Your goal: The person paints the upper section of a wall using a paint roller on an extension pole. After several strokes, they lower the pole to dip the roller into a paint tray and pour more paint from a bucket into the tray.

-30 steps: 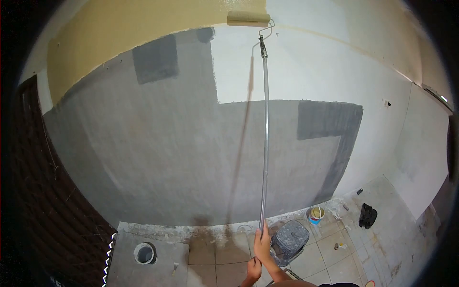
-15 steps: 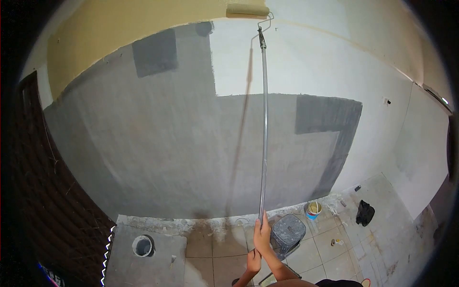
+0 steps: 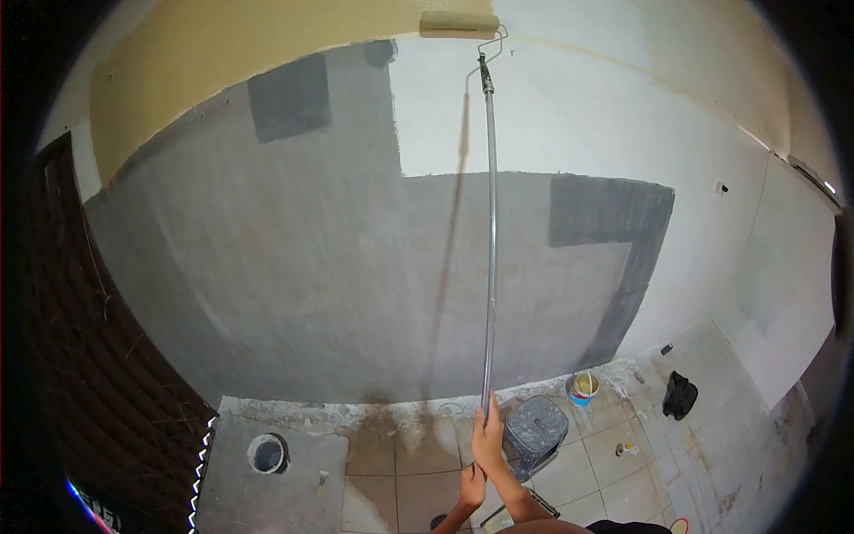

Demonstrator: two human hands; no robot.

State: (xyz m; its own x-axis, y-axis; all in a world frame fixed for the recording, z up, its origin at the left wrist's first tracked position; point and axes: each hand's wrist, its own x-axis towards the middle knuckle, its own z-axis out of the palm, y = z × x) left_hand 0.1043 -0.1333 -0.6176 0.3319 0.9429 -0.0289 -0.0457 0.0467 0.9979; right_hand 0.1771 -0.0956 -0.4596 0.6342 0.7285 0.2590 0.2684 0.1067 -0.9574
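Note:
A paint roller (image 3: 459, 25) on a long metal extension pole (image 3: 491, 267) reaches up the wall. Its sleeve lies against the lower edge of the yellow-beige painted band (image 3: 267, 31), where the white patch (image 3: 480, 107) begins. My right hand (image 3: 487, 438) is wrapped round the pole near its bottom. Just below and left of it, my left hand (image 3: 473, 486) closes round the pole's lower end, most of which the fingers hide. A speckled grey stool (image 3: 536, 423) stands right beside my right hand. Partly behind my right forearm is a paint tray (image 3: 544, 502) on the floor.
Left on the floor, a pail (image 3: 267, 455) and a putty knife (image 3: 322, 481) rest on a grey sheet (image 3: 222, 498). A small paint bucket (image 3: 583, 390) and black bag (image 3: 680, 395) are at right. A dark door (image 3: 98, 356) borders the left side.
The roller head has moved very slightly downward on the wall, and the pole has shifted a little with it. Both hands keep their grip in nearly the same place.

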